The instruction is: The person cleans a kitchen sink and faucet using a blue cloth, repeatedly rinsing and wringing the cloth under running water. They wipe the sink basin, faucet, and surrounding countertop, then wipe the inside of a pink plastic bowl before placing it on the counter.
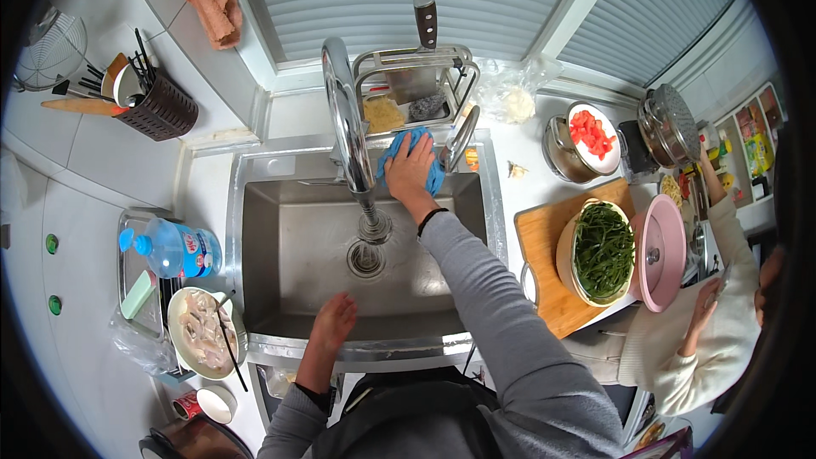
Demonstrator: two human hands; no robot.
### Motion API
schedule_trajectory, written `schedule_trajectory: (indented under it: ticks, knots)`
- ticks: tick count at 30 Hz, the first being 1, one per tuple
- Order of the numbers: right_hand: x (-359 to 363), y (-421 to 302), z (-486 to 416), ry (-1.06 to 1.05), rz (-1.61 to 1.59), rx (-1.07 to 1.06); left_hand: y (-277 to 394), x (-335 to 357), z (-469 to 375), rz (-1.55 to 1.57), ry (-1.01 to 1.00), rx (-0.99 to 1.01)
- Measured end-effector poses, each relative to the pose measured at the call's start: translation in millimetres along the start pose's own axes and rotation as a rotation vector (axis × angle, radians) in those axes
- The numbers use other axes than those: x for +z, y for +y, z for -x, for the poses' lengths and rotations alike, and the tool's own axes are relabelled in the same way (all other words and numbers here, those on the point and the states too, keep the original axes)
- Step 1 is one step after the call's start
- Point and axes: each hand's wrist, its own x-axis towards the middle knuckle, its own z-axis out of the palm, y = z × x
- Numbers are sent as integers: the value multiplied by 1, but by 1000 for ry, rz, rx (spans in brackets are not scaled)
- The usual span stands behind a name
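My right hand (410,169) is spread over a crumpled blue cloth (435,173) at the sink's back rim, right of the chrome faucet (344,108). Part of the cloth is hidden beneath the palm. Above the near edge of the stainless steel sink (306,236), my left hand (333,324) hovers with nothing in it, its fingers loosely bent. Water runs from the faucet's spray head (375,227) towards the drain strainer (366,258).
Behind the sink, a wire rack (414,54) holds a cleaver (426,22) and scouring pads. Left are a bowl of raw meat (203,331) and a blue bottle (182,248). On the right, a cutting board (542,236) bears a pot of greens (604,252); another person (707,344) stands there.
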Motion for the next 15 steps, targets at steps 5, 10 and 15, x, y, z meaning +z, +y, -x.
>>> schedule_trajectory:
  ticks: [5, 10, 15]
  knots:
    - [2, -4, 10, -8, -234, -433, -4, 5, 5, -4, 7, -14]
    - [-7, 0, -4, 44, -113, -738, -4, 18, 9, -70, 63, -20]
    - [-13, 35, -8, 38, 64, -619, -3, 22, 11, -109, 71, 15]
